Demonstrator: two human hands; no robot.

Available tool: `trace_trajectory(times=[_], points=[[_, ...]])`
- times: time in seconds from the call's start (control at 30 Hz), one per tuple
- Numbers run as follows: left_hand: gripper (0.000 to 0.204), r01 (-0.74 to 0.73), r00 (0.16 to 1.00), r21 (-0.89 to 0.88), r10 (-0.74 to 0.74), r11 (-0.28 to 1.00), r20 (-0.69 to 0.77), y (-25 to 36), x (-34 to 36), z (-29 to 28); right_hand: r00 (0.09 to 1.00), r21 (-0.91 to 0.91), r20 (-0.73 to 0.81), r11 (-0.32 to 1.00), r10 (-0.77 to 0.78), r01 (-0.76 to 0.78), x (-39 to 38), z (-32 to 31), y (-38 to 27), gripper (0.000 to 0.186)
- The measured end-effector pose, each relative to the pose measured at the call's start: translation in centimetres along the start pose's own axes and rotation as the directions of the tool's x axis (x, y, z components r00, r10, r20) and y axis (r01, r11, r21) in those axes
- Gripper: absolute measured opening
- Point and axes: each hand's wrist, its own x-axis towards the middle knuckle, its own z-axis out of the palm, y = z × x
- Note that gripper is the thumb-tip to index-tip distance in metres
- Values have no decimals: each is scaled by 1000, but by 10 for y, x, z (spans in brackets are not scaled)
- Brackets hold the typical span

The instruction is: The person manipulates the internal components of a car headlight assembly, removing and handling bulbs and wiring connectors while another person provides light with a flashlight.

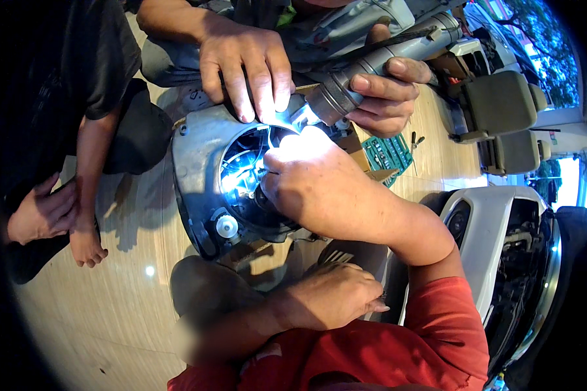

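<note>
A grey and black headlight housing [199, 153] lies in front of me, its round opening brightly lit. My right hand [316, 176] reaches over that opening from the right, fingers closed in a pinch at its edge. Glare and the hand itself hide what they hold. My left hand [336, 296] rests low over my lap, fingers curled, with a small dark thing at the fingertips that I cannot make out. Across from me a person's hand [248, 68] presses on the housing's top edge. That person's other hand [391, 98] aims a grey flashlight [388, 58] into it.
At the left, another person in dark clothes squats with hands [49, 212] together. A green tool case [388, 153] lies open beyond the housing. To the right stand a white car front [479, 228] and some car seats [499, 104] on the wood-look floor [111, 306].
</note>
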Motion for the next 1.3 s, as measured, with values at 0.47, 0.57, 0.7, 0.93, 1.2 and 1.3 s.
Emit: trace_trajectory(times=[0.47, 0.57, 0.7, 0.93, 1.2, 1.3], points=[[27, 13, 1000, 28, -13, 1000, 1, 0, -2, 5, 996, 13, -31, 997, 80, -80, -10, -24, -2, 17], [28, 30, 1000, 59, -30, 998, 7, 4, -1, 2, 975, 74, -118, 981, 188, -181, -29, -43, -7, 26], [28, 68, 997, 54, -70, 996, 39, 4, 0, -2, 954, 154, -161, 961, 255, -231, -42, -35, -6, 27], [28, 43, 999, 34, -44, 999, 23, -4, 0, 5, 985, 42, -27, 985, 168, -167, -29, -20, 0, 19], [28, 7, 999, 13, -8, 1000, 50, -7, 1, 4, 987, 12, -122, 995, 103, -102, -7, -2, -6, 10], [29, 11, 999, 21, -12, 1000, 40, -5, -1, 3, 991, -34, -89, 994, 102, -105, -3, -1, -8, 10]])
